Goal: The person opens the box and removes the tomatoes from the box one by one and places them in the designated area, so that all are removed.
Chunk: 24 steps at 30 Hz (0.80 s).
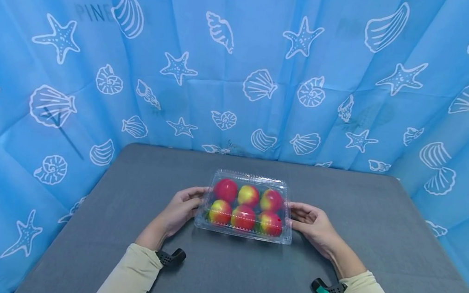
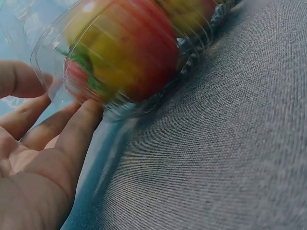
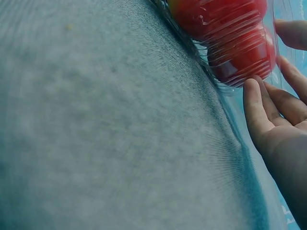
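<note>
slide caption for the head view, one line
Left hand and right hand hold opposite ends of a clear box of six red and yellow fruits at a grey table.

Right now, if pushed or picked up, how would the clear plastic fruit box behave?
The clear rectangular plastic box would probably flex: its walls look thin. Its glossy surface may slip. The six round red-yellow fruits could roll inside, with gaps between some.
</note>
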Available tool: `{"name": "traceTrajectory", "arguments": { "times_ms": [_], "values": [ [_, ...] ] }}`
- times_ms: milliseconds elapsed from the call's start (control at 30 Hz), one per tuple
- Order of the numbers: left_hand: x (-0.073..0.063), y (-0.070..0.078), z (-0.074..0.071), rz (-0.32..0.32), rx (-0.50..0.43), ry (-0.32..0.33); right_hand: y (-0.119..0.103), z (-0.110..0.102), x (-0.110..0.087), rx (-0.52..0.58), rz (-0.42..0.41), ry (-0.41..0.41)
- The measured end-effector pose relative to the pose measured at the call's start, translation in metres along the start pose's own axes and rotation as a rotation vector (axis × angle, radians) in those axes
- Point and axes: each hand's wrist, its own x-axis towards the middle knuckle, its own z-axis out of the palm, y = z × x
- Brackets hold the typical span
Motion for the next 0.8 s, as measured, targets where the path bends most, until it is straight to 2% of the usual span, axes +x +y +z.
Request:
{"name": "traceTrajectory", "arguments": {
  "times_ms": [400, 733, 800],
  "values": [
    [-0.004, -0.001, -0.008, 0.059, -0.043, -0.114, 0.001, 0.001, 0.001, -0.109, 0.003, 0.043],
    [-0.005, 0.0, -0.011, 0.072, -0.06, -0.175, -0.001, 0.001, -0.001, -0.1, -0.021, 0.026],
    [-0.006, 0.0, -0.01, 0.076, -0.061, -0.188, -0.002, 0.003, -0.001, -0.126, -0.015, 0.032]
  ]
}}
